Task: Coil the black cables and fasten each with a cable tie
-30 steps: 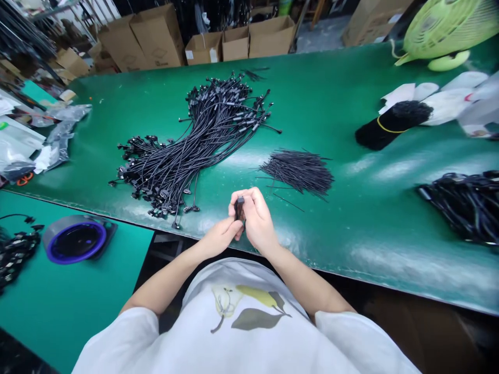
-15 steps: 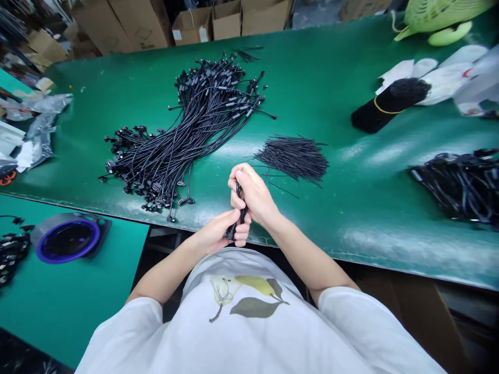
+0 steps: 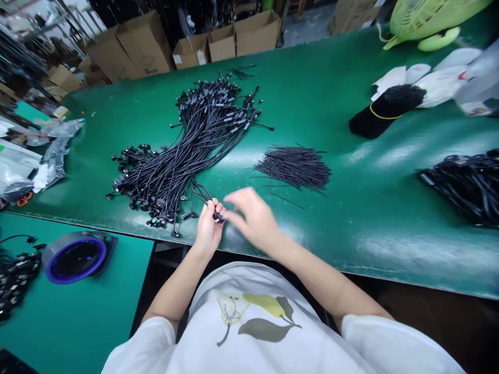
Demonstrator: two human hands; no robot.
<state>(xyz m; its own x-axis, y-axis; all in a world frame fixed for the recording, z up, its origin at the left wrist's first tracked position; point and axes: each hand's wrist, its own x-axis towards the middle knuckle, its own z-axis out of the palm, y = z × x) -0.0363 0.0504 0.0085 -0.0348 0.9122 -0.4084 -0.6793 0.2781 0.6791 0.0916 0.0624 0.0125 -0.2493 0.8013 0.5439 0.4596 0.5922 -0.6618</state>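
My left hand (image 3: 208, 224) is closed on a looped black cable (image 3: 203, 195) at the near edge of the green table (image 3: 351, 171), just beside the big pile of black cables (image 3: 187, 145). My right hand (image 3: 251, 214) hovers right next to it, blurred by motion, its fingers pointing toward the left hand; whether it holds anything is unclear. A loose heap of thin black ties (image 3: 296, 167) lies just beyond the right hand.
A banded bundle of black ties (image 3: 384, 117) and white bags (image 3: 440, 83) lie at the far right, more black cables (image 3: 465, 184) at the right edge. A tape roll (image 3: 74, 254) sits on the lower left table. Cardboard boxes (image 3: 222, 44) stand behind; a green fan (image 3: 432, 21) far right.
Both hands were together coiling a cable near my body. Now the left hand has carried the coiled cable forward to the pile's edge, and the right hand has come off it.
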